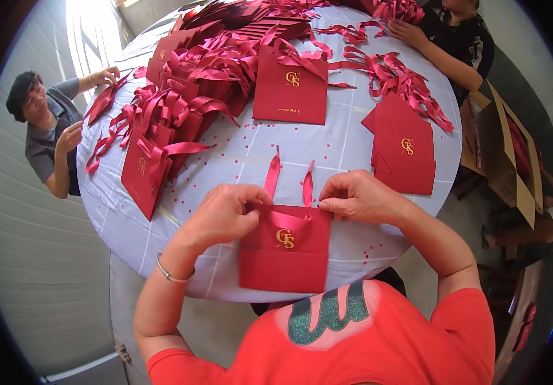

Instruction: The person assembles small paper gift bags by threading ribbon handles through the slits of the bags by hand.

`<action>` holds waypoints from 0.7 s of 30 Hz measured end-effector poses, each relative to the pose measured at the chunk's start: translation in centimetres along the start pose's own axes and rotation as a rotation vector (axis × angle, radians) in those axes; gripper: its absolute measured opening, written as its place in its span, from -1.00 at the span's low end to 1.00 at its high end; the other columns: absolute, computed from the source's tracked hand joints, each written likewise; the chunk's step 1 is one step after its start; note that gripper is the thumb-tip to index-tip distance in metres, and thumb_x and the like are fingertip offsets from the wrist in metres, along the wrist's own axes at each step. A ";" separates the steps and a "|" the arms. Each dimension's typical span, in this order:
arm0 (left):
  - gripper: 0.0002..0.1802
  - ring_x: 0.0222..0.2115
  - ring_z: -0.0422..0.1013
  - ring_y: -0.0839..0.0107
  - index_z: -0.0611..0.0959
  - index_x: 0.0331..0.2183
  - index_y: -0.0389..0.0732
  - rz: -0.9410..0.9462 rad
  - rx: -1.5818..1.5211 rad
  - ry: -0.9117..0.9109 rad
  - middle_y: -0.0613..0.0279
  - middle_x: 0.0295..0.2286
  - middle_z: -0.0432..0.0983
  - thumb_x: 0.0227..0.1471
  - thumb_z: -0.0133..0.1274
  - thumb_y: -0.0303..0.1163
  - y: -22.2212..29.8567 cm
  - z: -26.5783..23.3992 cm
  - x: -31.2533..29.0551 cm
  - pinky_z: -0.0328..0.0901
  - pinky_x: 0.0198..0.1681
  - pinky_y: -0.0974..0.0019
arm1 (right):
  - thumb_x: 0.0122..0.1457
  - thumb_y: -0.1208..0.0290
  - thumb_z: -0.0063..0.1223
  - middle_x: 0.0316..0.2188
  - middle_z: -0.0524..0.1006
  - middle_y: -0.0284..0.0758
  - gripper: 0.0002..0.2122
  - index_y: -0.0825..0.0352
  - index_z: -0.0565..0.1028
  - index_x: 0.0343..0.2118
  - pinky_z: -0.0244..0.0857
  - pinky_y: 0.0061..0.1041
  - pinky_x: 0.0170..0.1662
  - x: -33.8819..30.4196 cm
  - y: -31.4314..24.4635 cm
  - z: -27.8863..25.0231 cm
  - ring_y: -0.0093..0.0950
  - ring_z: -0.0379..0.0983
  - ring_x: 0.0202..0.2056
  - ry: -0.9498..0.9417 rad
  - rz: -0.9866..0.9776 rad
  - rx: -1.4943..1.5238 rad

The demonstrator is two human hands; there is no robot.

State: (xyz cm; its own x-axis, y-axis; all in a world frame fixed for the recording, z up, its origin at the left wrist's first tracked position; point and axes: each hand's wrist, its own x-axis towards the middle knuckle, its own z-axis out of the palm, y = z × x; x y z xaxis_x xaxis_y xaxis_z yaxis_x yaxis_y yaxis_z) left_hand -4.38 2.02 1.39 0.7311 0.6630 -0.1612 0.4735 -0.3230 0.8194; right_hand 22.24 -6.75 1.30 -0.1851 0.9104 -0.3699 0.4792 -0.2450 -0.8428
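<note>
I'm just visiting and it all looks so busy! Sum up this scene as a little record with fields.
Left hand: at the red bag's upper left corner, fingers curled
Right hand: at its upper right corner; exact grip unclear
Red bag: gold emblem, pink ribbon loop across its front
Left of table: heaped bags with pink ribbons
Right of table: stack of red bags
Table: pale cloth, small pink dots
Others nearby: co-worker's hand, upper right

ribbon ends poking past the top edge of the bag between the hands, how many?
2: one near the left hand, another near the right hand. Others may hide behind the bag.
</note>
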 end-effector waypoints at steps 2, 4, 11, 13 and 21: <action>-0.71 -0.53 0.48 0.42 0.68 -0.32 -0.24 0.124 0.304 0.045 0.18 -0.47 0.60 -0.17 0.02 -0.64 0.3 -0.6 0.4 0.35 -0.43 0.36 | 0.23 0.44 0.10 -0.48 0.57 -0.37 -0.85 0.43 0.55 -0.28 0.40 -0.62 -0.45 -0.3 -0.1 0.7 -0.66 0.49 -0.49 -0.098 -0.024 0.052; -0.76 -0.43 0.50 0.14 0.68 -0.39 -0.21 0.146 0.400 0.046 0.11 -0.47 0.55 -0.18 0.02 -0.62 0.9 -1.0 0.2 0.38 -0.33 0.23 | 0.22 0.45 0.10 -0.48 0.56 -0.38 -0.87 0.42 0.55 -0.30 0.40 -0.60 -0.41 -0.7 -0.1 1.6 -0.65 0.50 -0.47 -0.256 0.043 0.181; -0.66 -0.23 0.45 -0.06 0.54 -0.16 -0.32 0.202 0.616 0.337 -0.10 -0.14 0.46 -0.08 0.03 -0.60 0.4 2.4 -3.6 0.36 -0.15 0.07 | 0.07 0.47 0.18 -0.39 0.54 -0.24 -0.88 0.35 0.59 -0.32 0.41 -0.38 -0.31 0.6 1.3 0.0 -0.35 0.52 -0.42 0.325 -0.377 -0.251; -0.50 -0.03 0.36 -0.16 0.39 0.00 -0.45 0.152 0.539 0.394 -0.30 0.00 0.35 -0.04 0.03 -0.59 0.4 3.8 -5.1 0.26 0.07 0.03 | 0.05 0.52 0.24 -0.39 0.53 -0.29 -0.88 0.34 0.60 -0.32 0.42 -0.45 -0.36 1.4 2.1 -0.1 -0.42 0.50 -0.43 0.355 -0.587 -0.456; -0.25 0.26 0.03 -0.17 0.14 0.20 -0.51 0.103 0.563 0.439 -0.36 0.21 0.04 -0.02 -0.02 -0.62 -1.9 7.8 -6.2 -0.12 0.32 -0.09 | -0.02 0.45 0.22 -0.25 0.53 -0.31 -0.91 0.26 0.61 -0.41 0.41 -0.35 -0.16 4.1 0.7 -1.1 -0.33 0.49 -0.19 0.257 -0.725 -0.728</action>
State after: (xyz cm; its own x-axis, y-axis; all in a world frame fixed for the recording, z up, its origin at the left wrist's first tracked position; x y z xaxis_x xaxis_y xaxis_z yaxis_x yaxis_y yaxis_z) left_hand -5.95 -6.77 -3.45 0.5768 0.7823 0.2351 0.6806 -0.6194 0.3913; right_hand 22.72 -2.84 -0.35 -0.4870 0.8228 0.2931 0.7411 0.5668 -0.3598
